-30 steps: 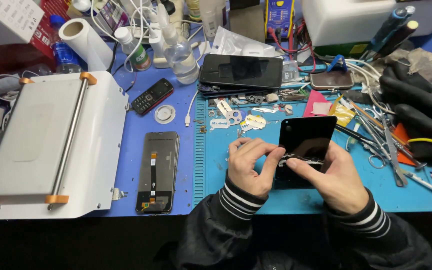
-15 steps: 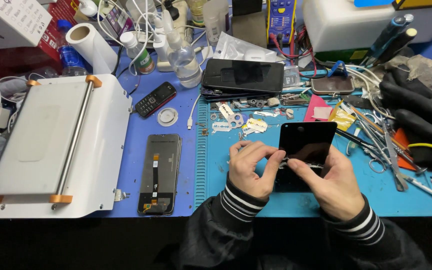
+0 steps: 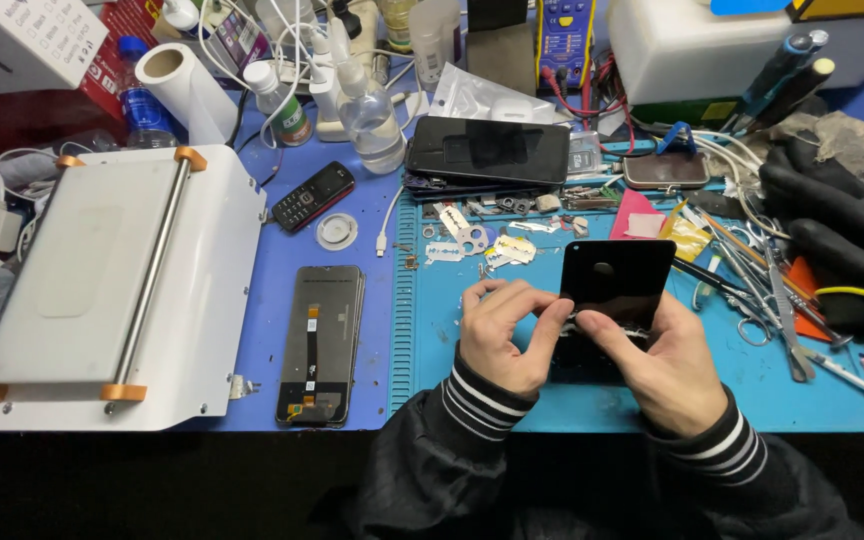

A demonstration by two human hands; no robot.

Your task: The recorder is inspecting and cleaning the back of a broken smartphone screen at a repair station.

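— Two hands on one part: what are they gripping?
— Left hand (image 3: pixel 500 335) and right hand (image 3: pixel 660 358) both pinch a black phone panel (image 3: pixel 617 283), tilted up above the blue mat (image 3: pixel 552 400) on the tabletop.
— How far along?
— Judging by this, mid-way: the panel looks lifted from a dark body beneath, not set aside. A loose screen assembly (image 3: pixel 319 343) lies left, untouched.
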